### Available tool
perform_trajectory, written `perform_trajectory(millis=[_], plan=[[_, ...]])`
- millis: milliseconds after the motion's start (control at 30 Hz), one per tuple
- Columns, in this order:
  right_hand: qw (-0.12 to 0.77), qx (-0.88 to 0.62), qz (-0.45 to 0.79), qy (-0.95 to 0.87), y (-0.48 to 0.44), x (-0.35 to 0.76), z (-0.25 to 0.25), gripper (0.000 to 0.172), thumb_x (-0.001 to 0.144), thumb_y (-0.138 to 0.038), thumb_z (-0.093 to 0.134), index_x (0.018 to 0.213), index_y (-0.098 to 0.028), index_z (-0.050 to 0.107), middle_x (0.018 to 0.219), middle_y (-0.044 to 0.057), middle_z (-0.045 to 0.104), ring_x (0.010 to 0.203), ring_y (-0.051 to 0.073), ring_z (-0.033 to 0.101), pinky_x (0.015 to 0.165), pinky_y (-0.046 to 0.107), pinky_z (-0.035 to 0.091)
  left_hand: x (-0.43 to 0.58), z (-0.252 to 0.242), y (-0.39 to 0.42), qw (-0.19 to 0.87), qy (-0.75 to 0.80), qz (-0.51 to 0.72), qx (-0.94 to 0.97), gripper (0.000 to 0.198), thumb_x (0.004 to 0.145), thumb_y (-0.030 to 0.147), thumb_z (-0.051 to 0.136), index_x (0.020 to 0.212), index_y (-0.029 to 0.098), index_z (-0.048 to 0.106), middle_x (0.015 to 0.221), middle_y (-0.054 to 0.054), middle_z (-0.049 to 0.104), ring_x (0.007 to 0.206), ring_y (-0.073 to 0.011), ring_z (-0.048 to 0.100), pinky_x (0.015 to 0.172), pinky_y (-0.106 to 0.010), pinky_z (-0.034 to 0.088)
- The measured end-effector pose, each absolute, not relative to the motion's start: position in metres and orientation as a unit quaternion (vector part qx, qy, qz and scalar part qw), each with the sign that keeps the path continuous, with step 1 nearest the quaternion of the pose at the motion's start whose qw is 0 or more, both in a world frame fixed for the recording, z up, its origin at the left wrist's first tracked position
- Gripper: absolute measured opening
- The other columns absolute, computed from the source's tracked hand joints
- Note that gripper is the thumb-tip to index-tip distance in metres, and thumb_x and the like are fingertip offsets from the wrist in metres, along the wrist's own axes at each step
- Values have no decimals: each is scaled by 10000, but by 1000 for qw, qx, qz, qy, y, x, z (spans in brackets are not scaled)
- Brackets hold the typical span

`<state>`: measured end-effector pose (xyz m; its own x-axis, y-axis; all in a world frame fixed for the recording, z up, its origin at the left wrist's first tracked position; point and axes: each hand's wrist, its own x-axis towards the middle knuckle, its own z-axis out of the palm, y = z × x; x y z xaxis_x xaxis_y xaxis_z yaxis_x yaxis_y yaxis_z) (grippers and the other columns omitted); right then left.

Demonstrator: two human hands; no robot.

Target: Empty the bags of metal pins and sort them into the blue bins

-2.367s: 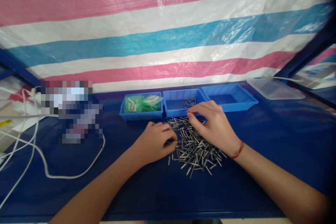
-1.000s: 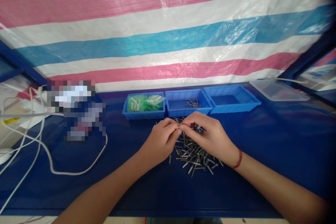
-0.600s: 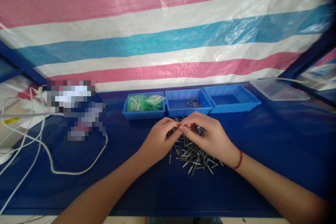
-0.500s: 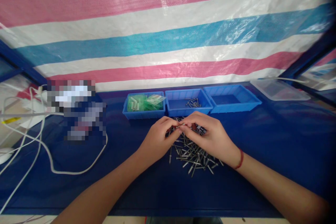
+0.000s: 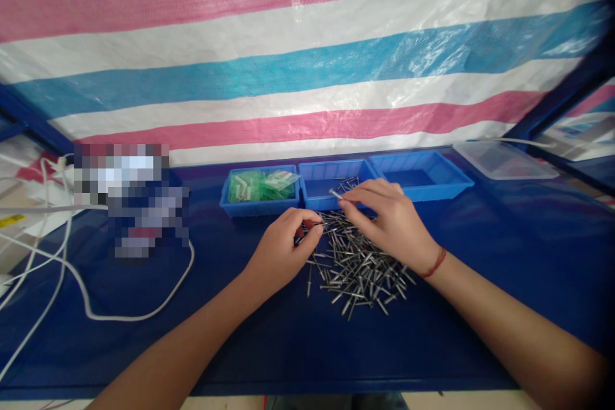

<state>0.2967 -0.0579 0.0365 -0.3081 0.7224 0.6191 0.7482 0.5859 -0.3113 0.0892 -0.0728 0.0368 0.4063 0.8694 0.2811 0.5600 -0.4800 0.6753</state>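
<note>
A heap of small metal pins (image 5: 358, 266) lies on the blue table (image 5: 504, 269) in front of me. My right hand (image 5: 389, 221) pinches one metal pin (image 5: 335, 193) between thumb and fingers, held over the front edge of the middle blue tray (image 5: 318, 187), which holds a few pins at its back right. My left hand (image 5: 283, 250) rests at the left edge of the heap with its fingers curled together over some pins; what it grips is hidden. A red string circles my right wrist.
A left blue tray (image 5: 259, 204) holds green plastic bags. The right blue tray (image 5: 423, 176) looks bare. A clear plastic lid (image 5: 504, 161) lies at the far right. White cables (image 5: 91, 307) loop over the table's left side. A striped tarp hangs behind.
My hands, joined fingertip to fingertip over the heap, have parted. The right hand has moved up toward the middle tray with a pin; the left has dropped back to the heap.
</note>
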Motion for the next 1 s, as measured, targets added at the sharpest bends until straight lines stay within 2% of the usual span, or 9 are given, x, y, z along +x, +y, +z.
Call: perform_trajectory(millis=[133, 267, 433, 600, 733, 900, 1000], plan=[[334, -549, -117, -757, -40, 310, 33, 243, 905, -350, 509, 813, -207, 683, 776, 31, 662, 792, 215, 559, 733, 351, 286, 86, 38, -71, 224, 427, 265, 835, 147, 913, 242, 484, 962, 190, 612, 904, -26, 626, 836, -155, 569, 751, -274, 409], [306, -571, -148, -747, -43, 310, 35, 306, 912, -382, 489, 738, -214, 676, 682, 13, 632, 753, 210, 541, 746, 365, 243, 83, 40, -72, 172, 369, 188, 894, 126, 894, 224, 506, 931, 195, 624, 941, -24, 634, 882, -177, 547, 790, -312, 375], [328, -536, -88, -773, -63, 300, 40, 287, 913, -330, 487, 717, -205, 656, 695, 1, 631, 725, 176, 547, 756, 356, 257, 83, 39, -74, 118, 335, 118, 927, 168, 913, 311, 504, 945, 214, 637, 937, -27, 611, 872, -182, 516, 762, -319, 350], [320, -498, -20, -805, -72, 292, 41, 252, 907, -283, 493, 718, -208, 641, 689, -9, 628, 715, 162, 541, 753, 346, 268, 86, 36, -75, 85, 310, 119, 939, 188, 927, 339, 495, 996, 241, 640, 940, -19, 593, 855, -166, 494, 725, -306, 324], [315, -482, 3, -818, -73, 289, 41, 242, 905, -268, 497, 713, -207, 629, 687, -11, 627, 711, 160, 538, 753, 344, 273, 88, 33, -76, 60, 297, 123, 945, 209, 938, 342, 476, 948, 238, 657, 922, -18, 596, 854, -168, 483, 724, -317, 309], [318, -468, 22, -824, -76, 288, 41, 253, 902, -262, 503, 689, -201, 625, 672, -8, 628, 691, 153, 544, 750, 342, 288, 90, 35, -76, 57, 296, 126, 945, 205, 934, 318, 476, 907, 213, 650, 908, -32, 605, 856, -177, 487, 745, -323, 326], [330, -467, 56, -818, -76, 289, 41, 249, 897, -289, 522, 691, -203, 633, 671, -7, 633, 672, 147, 559, 736, 342, 310, 89, 41, -75, 90, 323, 141, 931, 177, 927, 285, 480, 895, 198, 630, 911, -34, 622, 843, -173, 505, 742, -310, 345]])
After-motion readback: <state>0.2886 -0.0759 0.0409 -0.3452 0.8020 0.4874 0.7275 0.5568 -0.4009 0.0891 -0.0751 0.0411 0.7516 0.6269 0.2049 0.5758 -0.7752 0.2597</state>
